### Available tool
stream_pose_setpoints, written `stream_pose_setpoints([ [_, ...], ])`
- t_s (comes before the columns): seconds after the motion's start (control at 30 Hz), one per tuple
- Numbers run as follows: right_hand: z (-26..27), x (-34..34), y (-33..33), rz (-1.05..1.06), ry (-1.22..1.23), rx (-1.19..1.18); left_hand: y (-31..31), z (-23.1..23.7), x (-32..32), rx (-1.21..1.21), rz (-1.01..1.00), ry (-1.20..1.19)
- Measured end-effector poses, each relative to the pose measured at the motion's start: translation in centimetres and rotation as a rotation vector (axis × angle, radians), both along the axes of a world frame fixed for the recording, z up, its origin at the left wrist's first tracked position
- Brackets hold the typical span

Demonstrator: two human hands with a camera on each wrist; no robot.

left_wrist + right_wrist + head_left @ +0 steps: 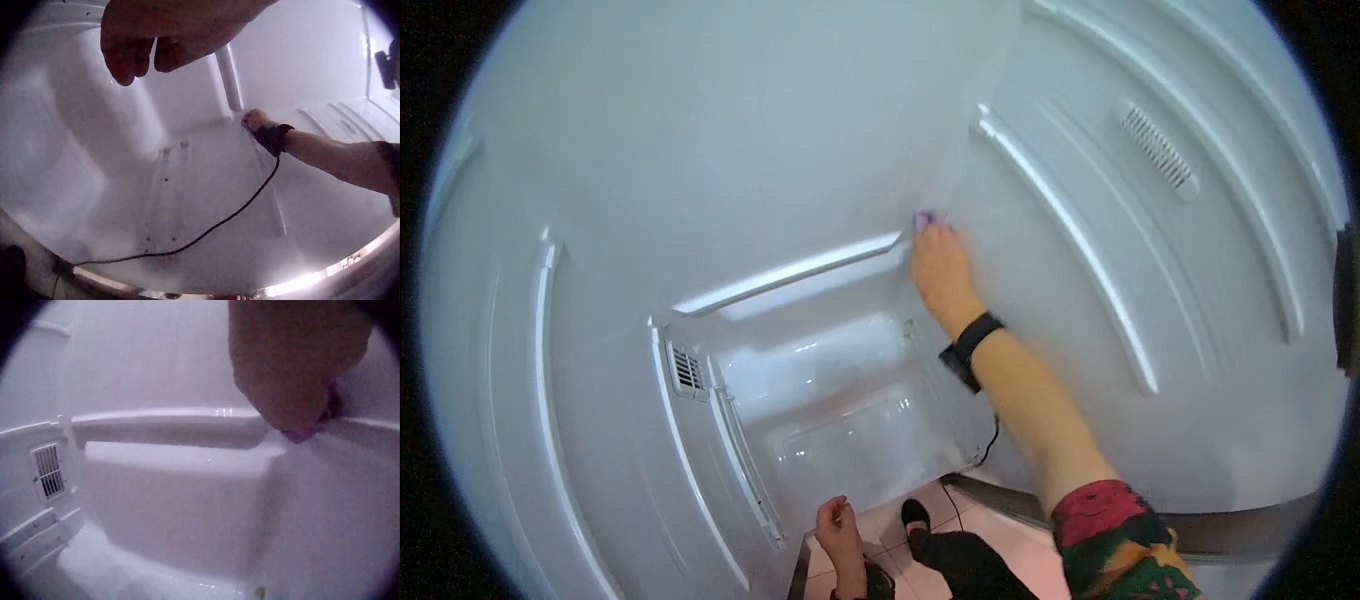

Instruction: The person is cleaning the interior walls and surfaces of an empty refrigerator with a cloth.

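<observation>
My right hand (943, 275) reaches deep into the white fridge interior (750, 130) and grips a small purple cloth (924, 218). It presses the cloth into the corner where the back wall meets the right side wall, at the right end of a ledge (790, 272). In the right wrist view, most of the purple cloth (300, 434) is hidden behind the hand. Low in the head view hangs my left hand (838, 533), its fingers loosely bent and nothing in them. The left wrist view shows that left hand (169, 37) near the camera, away from the walls.
Raised shelf rails (1070, 240) run along both side walls. A slotted vent (687, 370) sits on the left wall, another vent (1160, 150) on the right. A black cable (212, 230) trails from the right wrist. Below the fridge opening, a shoe (915, 515) stands on floor tiles.
</observation>
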State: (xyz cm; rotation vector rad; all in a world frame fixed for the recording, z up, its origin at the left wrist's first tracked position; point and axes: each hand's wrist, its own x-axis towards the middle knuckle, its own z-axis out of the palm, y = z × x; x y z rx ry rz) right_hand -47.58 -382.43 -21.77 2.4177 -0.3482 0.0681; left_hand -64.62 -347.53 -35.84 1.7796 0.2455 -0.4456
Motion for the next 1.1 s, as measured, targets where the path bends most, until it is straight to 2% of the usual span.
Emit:
stream_pose_setpoints([
  [0.03, -1.0, -0.2, -0.1, 0.026, 0.099, -0.016, -0.4, 1.0, 0.0, -0.015, 0.005, 0.005],
  [0.1, 1.3, -0.1, 0.3, 0.015, 0.179, 0.029, -0.3, 3.8, -0.5, -0.035, -0.039, 0.073],
  [0.17, 4.0, -0.2, 0.0, 0.004, 0.255, 0.082, 0.4, 4.2, -1.1, -0.005, -0.054, 0.087],
  [0.23, 7.1, 0.3, -0.9, 0.246, -0.186, -0.187, 0.7, 4.8, -1.4, 0.021, -0.053, 0.095],
  [0.33, 11.1, 1.1, -0.9, 0.206, -0.136, -0.198, 0.1, 6.8, -2.0, 0.039, -0.048, 0.103],
  [0.37, 10.6, 0.8, -1.0, 0.211, -0.132, -0.197, -0.4, 7.2, -1.9, 0.012, -0.05, 0.063],
  [0.43, 8.1, -0.3, -0.6, 0.079, -0.014, 0.149, -1.6, 9.0, -1.1, -0.017, -0.043, 0.021],
  [0.5, 7.4, -2.3, 1.9, -0.113, -0.122, 0.541, -3.7, 11.8, 0.8, -0.234, -0.074, 0.142],
  [0.57, 7.5, -4.6, 4.9, -0.094, -0.403, 0.932, -6.9, 14.4, 3.1, -0.491, -0.011, 0.199],
  [0.63, 8.5, -7.1, 7.7, -0.041, -0.482, 1.227, -10.8, 18.3, 6.0, -0.591, 0.071, 0.323],
  [0.67, 9.5, -8.4, 9.2, -0.043, -0.48, 1.236, -12.7, 20.5, 7.3, -0.725, 0.095, 0.389],
  [0.7, 10.8, -9.7, 10.9, -0.052, -0.57, 1.365, -14.0, 22.3, 8.1, -0.856, 0.118, 0.453],
  [0.73, 11.9, -10.6, 12.1, -0.056, -0.663, 1.493, -15.3, 21.5, 8.8, -0.959, 0.072, 0.438],
  [0.77, 12.6, -11.5, 12.6, -0.052, -0.664, 1.503, -16.4, 21.3, 9.4, -1.063, 0.025, 0.421],
  [0.83, 14.2, -13.3, 12.3, -0.063, -0.696, 1.351, -17.6, 21.8, 9.5, -1.045, -0.039, 0.442],
  [0.87, 15.2, -13.9, 12.1, -0.064, -0.702, 1.351, -18.5, 22.2, 9.8, -1.04, -0.103, 0.47],
  [0.93, 18.1, -15.5, 11.5, -0.072, -0.743, 1.221, -20.6, 22.9, 10.5, -1.018, -0.079, 0.465],
  [1.0, 20.4, -18.0, 10.7, -0.044, -0.736, 0.827, -21.8, 22.6, 11.7, -0.994, -0.044, 0.469],
  [1.1, 20.9, -20.1, 10.0, -0.043, -0.71, 0.721, -24.3, 21.9, 13.6, -1.001, -0.048, 0.459],
])
